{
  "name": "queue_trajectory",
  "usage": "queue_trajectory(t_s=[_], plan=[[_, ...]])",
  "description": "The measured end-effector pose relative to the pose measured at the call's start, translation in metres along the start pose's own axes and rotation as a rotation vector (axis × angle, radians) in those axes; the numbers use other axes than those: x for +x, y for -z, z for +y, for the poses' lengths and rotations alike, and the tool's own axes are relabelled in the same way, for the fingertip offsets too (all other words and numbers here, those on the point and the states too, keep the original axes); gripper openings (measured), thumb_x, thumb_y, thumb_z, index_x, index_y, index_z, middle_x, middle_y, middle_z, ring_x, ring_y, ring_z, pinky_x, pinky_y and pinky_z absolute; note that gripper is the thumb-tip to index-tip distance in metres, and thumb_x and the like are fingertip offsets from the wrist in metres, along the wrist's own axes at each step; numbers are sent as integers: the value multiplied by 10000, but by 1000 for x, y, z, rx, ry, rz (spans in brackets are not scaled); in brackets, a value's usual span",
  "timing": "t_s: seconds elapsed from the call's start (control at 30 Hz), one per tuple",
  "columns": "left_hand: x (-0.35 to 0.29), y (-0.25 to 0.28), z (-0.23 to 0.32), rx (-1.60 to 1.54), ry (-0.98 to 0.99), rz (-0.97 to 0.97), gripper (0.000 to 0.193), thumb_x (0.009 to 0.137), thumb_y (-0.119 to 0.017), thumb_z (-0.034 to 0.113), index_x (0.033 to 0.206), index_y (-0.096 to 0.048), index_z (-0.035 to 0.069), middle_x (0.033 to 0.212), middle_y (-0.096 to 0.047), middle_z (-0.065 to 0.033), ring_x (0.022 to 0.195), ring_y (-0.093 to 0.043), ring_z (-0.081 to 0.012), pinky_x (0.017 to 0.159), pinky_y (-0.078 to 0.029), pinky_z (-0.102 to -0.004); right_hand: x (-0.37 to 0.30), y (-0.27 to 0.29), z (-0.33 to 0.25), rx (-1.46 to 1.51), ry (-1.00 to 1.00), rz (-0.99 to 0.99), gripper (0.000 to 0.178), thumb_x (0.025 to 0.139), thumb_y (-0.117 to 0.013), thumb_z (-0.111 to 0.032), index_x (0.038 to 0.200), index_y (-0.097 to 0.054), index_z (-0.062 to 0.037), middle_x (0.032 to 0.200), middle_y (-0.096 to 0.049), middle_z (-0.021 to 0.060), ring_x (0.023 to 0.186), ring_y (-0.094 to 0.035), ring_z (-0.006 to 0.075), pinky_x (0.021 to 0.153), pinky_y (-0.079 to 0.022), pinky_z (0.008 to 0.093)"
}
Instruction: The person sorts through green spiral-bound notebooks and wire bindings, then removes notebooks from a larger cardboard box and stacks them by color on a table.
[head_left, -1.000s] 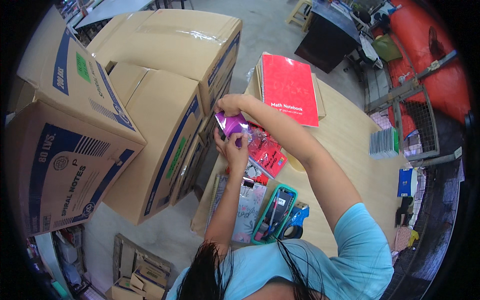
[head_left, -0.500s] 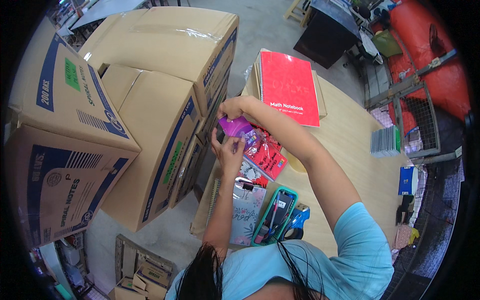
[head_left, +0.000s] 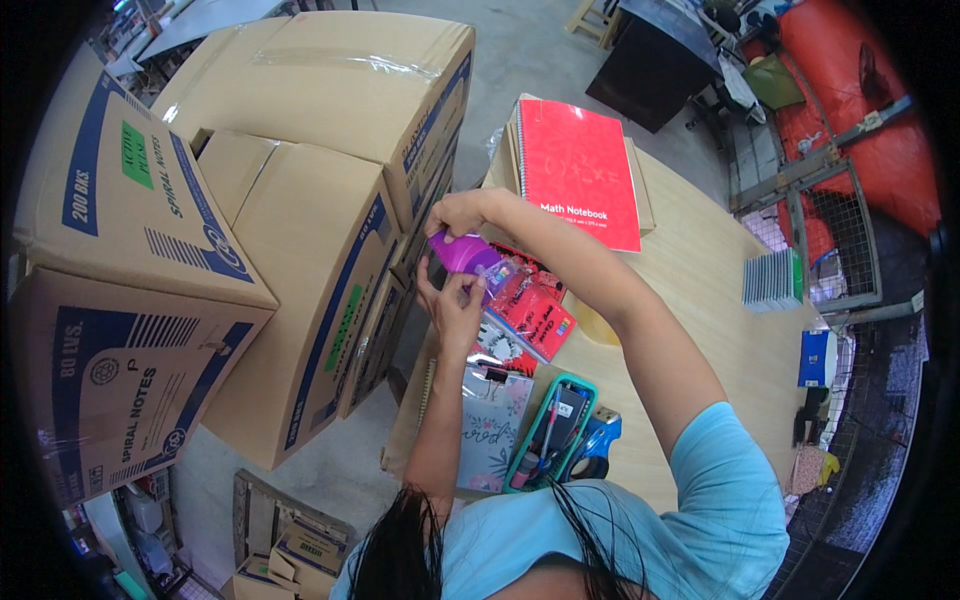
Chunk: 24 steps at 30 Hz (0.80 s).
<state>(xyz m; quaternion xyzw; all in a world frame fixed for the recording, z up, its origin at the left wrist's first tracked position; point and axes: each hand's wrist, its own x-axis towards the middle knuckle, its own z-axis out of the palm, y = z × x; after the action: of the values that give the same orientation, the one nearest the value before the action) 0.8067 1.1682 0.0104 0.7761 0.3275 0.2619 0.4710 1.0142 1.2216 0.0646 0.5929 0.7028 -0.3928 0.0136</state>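
Note:
My right hand (head_left: 461, 213) reaches across from the right and pinches the upper left end of a glossy purple sheet-like piece (head_left: 462, 257). Whether it is a cover or a wrapper I cannot tell. From below, my left hand (head_left: 452, 312) grips the lower edge of the same piece between thumb and fingers. Clear plastic shines at its right end. Just beneath lie red small notebooks (head_left: 535, 318) with black lettering, some in clear wrap. A grey floral notebook (head_left: 497, 425) with a black binder clip (head_left: 495, 376) sits nearer to me.
Big cardboard boxes (head_left: 300, 190) are stacked close on the left. A red spiral notebook (head_left: 580, 170) tops a pile at the table's far end. Near me are a teal tray (head_left: 560, 400) of pens and a blue tape dispenser (head_left: 597, 440). Grey-edged stacked books (head_left: 770, 281) stand at right.
My right hand has shifted slightly left with its end of the purple piece, which now looks more stretched out. My left hand keeps its hold almost in place.

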Motion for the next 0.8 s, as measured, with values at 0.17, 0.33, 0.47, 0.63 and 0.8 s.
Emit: queue_trajectory(t_s=[0.17, 0.33, 0.47, 0.63, 0.8], plan=[[-1, -1, 6, -8, -5, 13, 190, 803, -749, 291, 880, -714, 121, 1498, -208, -267, 1380, -217, -451, 1130, -170, -523, 6, -6, -7, -118, 119, 35, 252, 738, -687, -108, 976, -634, -45, 840, -671, 137, 830, -640, 316, 748, -472, 417], [3, -8, 13, 21, -22, 0, 201, 803, -748, 299, 886, -716, 119, 1524, -158, -277, 1391, -187, -466, 1138, -177, -511, 9, 4, 3, -60, -50, -21, 297, 726, -711, -131, 1015, -668, -80, 890, -690, 123, 860, -647, 319, 753, -480, 425], [10, -9, 12, 11, -29, 12, 204, 796, -757, 288, 883, -716, 109, 1539, -134, -270, 1403, -163, -468, 1144, -169, -512, 9, -7, -1, -108, 113, 80, 279, 719, -713, -129, 991, -670, -85, 862, -692, 122, 832, -649, 316, 721, -479, 425], [10, -6, 5, -1, -14, 30, 208, 787, -766, 288, 881, -716, 109, 1538, -138, -268, 1405, -154, -465, 1146, -161, -514, 6, -5, -11, -65, 58, -96, 247, 705, -679, -105, 947, -668, -59, 852, -681, 138, 838, -642, 300, 741, -471, 419], [9, -7, 9, -22, -41, 20, 188, 787, -768, 274, 873, -720, 114, 1542, -137, -258, 1410, -149, -456, 1146, -148, -512, 2, -14, -4, -155, 168, 56, 248, 712, -725, -148, 943, -673, -72, 860, -687, 134, 841, -646, 327, 737, -477, 431]])
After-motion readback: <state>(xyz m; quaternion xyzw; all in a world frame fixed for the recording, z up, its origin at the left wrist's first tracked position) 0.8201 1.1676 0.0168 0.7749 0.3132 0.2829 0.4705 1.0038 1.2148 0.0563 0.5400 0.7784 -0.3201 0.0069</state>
